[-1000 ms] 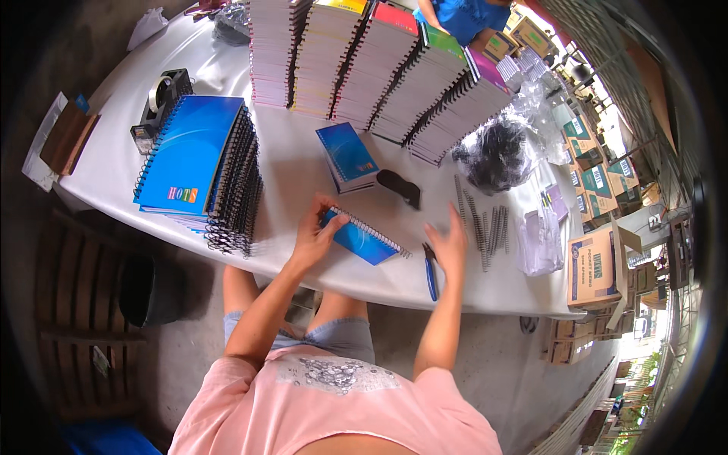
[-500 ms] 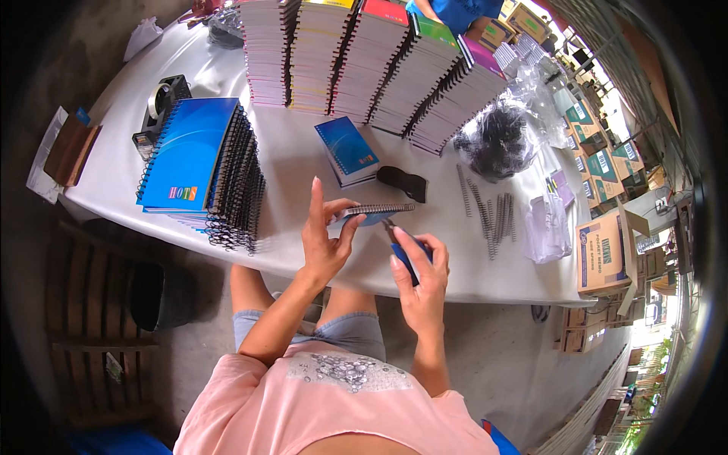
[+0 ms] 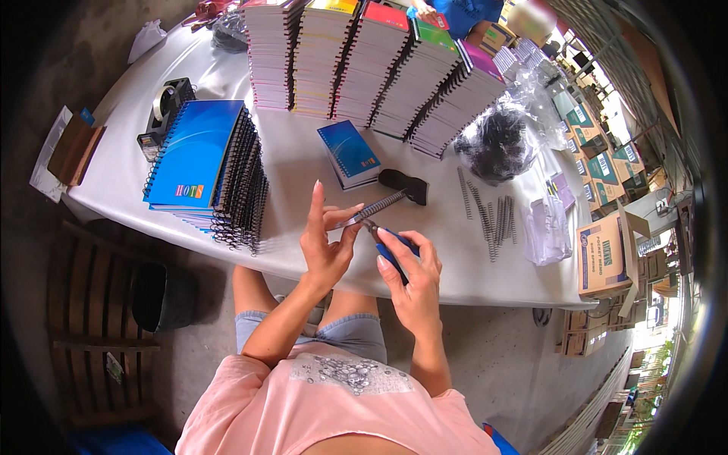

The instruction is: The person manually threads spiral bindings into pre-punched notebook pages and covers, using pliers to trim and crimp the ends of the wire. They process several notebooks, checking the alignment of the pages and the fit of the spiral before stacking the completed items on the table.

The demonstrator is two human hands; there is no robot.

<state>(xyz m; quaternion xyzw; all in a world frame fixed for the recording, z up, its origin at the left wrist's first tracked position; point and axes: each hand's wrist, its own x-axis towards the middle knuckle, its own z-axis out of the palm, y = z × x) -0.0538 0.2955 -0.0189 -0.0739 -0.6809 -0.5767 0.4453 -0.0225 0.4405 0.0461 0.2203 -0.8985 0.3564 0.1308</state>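
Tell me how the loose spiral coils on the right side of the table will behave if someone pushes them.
The loose coils would probably roll, being long, thin and round. They look light for their length, since they are just narrow open spirals. Several lie close together, so pushing one may well shift or snag its neighbours.

Your left hand (image 3: 326, 244) hides one end of the coil-bound notebook (image 3: 383, 203), whose covers you can't make out. You can't tell whether the tips of the pliers (image 3: 371, 227) touch it; your right hand (image 3: 413, 284) screens part of their handles (image 3: 387, 252). Toward one o'clock, the top edge crops a co-worker (image 3: 472, 14); beside, a blurred patch (image 3: 532, 20) is unreadable.
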